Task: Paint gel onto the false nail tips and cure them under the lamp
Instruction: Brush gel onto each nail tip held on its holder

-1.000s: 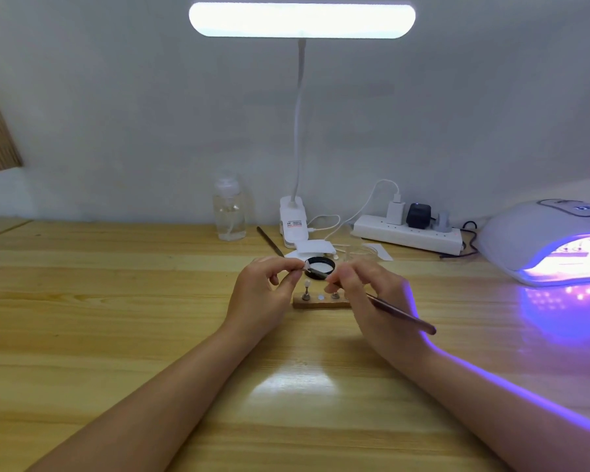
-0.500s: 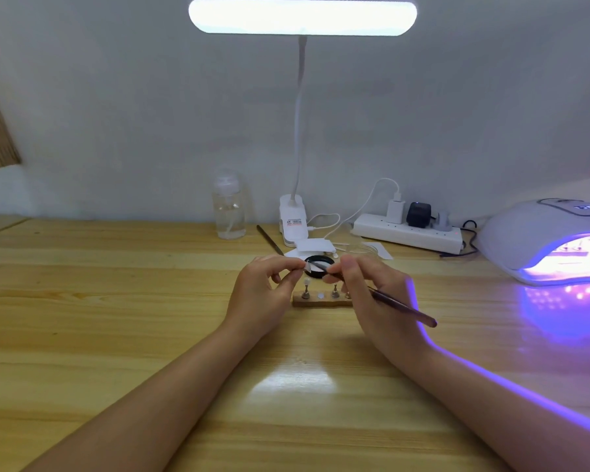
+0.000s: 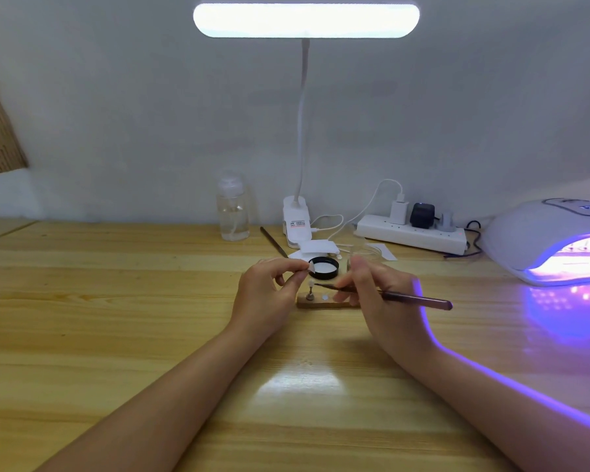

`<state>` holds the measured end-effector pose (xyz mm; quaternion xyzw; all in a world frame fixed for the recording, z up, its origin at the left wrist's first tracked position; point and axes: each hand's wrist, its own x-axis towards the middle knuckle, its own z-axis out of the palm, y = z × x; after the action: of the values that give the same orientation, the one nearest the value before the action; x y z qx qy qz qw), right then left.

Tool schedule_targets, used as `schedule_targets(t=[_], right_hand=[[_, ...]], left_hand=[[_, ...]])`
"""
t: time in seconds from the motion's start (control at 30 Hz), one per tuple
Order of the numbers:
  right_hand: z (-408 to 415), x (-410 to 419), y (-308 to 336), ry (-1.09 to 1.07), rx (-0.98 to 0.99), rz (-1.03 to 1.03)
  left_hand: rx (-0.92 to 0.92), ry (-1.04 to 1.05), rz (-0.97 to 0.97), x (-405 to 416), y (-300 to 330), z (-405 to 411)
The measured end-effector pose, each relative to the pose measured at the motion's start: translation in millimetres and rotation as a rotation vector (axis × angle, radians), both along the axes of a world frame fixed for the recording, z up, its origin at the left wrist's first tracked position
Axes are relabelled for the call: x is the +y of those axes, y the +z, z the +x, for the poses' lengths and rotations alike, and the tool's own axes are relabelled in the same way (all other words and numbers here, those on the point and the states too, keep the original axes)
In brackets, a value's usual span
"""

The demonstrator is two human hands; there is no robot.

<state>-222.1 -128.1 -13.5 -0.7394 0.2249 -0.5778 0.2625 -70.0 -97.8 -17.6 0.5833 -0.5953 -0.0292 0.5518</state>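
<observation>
Left hand [image 3: 269, 287] pinches a nail tip [image 3: 310, 266] just above the wooden stand [image 3: 321, 303], right hand [image 3: 372, 291] curls its fingers round the brush [image 3: 389, 296]. Painting looks underway; the glowing curing lamp [image 3: 552, 240] waits well apart, nothing under it that I can make out.

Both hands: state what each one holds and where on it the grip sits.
The left hand pinches a false nail tip at its edge between thumb and forefinger. The right hand grips the brush on the handle near the bristle end.

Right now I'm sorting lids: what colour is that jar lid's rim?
Black, on the jar lid, head view.
</observation>
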Motion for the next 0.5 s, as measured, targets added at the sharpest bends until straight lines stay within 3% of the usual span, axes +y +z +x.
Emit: schedule_targets(t=[0.13, 0.5], right_hand=[[0.6, 0.1, 3.9, -0.036, 0.048, -0.078], [1.7, -0.2, 1.8, 0.01, 0.031, -0.006]], left_hand=[[0.006, 0.001, 0.005, 0.3, 0.3, 0.1], [0.031, 0.004, 0.026, 0.4, 0.7, 0.2]])
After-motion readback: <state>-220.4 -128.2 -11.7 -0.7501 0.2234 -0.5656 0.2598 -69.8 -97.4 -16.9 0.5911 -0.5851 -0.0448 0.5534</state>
